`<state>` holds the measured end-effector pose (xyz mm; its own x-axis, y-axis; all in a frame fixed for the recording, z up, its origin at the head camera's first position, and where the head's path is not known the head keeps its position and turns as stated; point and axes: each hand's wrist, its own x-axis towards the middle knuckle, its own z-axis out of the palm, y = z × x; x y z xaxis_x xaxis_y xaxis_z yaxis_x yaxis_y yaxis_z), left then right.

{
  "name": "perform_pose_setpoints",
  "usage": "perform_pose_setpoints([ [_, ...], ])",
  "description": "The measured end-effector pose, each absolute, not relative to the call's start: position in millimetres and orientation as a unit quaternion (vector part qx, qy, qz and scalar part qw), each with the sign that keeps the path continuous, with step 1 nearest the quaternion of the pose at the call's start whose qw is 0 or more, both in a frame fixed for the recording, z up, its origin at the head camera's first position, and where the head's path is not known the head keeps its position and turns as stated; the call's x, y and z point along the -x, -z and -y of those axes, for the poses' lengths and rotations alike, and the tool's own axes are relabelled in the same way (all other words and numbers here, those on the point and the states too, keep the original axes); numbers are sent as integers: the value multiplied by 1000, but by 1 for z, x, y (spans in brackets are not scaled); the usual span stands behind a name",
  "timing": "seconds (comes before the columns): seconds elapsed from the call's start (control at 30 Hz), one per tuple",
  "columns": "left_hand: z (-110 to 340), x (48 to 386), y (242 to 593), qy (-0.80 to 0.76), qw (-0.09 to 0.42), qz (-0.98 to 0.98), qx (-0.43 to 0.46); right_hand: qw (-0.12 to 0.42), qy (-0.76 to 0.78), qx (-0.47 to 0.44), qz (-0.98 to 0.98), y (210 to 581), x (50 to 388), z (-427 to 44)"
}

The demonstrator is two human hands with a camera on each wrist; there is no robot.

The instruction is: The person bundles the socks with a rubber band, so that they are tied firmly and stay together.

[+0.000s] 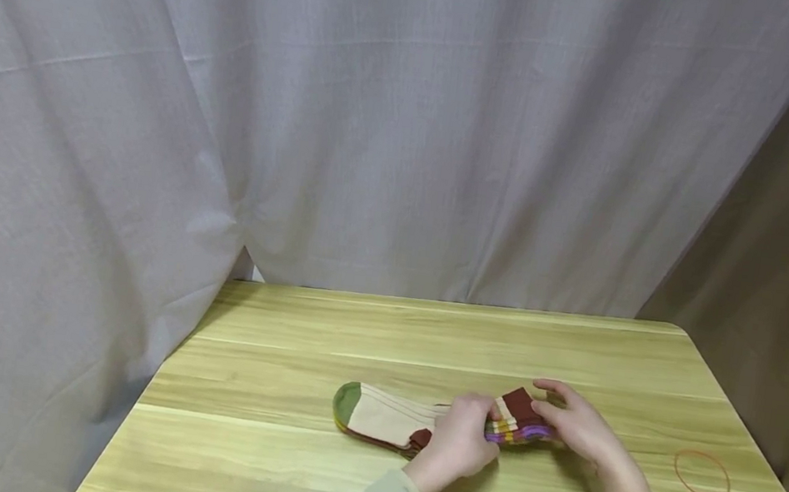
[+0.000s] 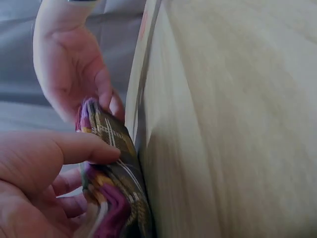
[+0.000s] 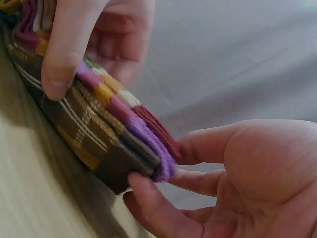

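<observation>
A stack of socks lies lengthwise on the wooden table, with a cream sock with a green toe on top. Purple, yellow and dark red layers show along its side, and a brown plaid sock forms one outer face. My left hand grips the stack near its middle, its thumb pressed on the plaid face in the left wrist view. At the cuff end, my right hand holds the cuffs lightly between thumb and fingers. One right finger stands away from the cuffs in the head view.
A thin orange-red loop, like a rubber band, lies on the table to the right of my right hand. Grey curtains hang behind and left of the table, and a darker brownish one hangs on the right.
</observation>
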<state>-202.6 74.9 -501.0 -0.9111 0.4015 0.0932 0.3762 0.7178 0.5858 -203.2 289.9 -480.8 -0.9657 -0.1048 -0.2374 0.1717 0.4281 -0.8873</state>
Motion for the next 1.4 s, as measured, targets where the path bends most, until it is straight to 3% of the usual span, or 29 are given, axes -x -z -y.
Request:
perform_pose_setpoints([
  [0.2,-66,207,505,-375,18,-896,-235,87,532,-13,-842,478,196,-310],
  [0.57,-55,212,507,-456,80,-866,-190,-7,348,-40,-937,484,161,-398],
  [0.87,-48,212,509,-467,73,-860,-193,44,327,-98,-939,487,139,-453],
  [1.1,-47,215,508,-466,71,-861,-191,97,342,-101,-929,496,131,-461],
  [1.4,-47,214,508,-466,76,-859,-197,116,324,-123,-931,509,132,-468],
])
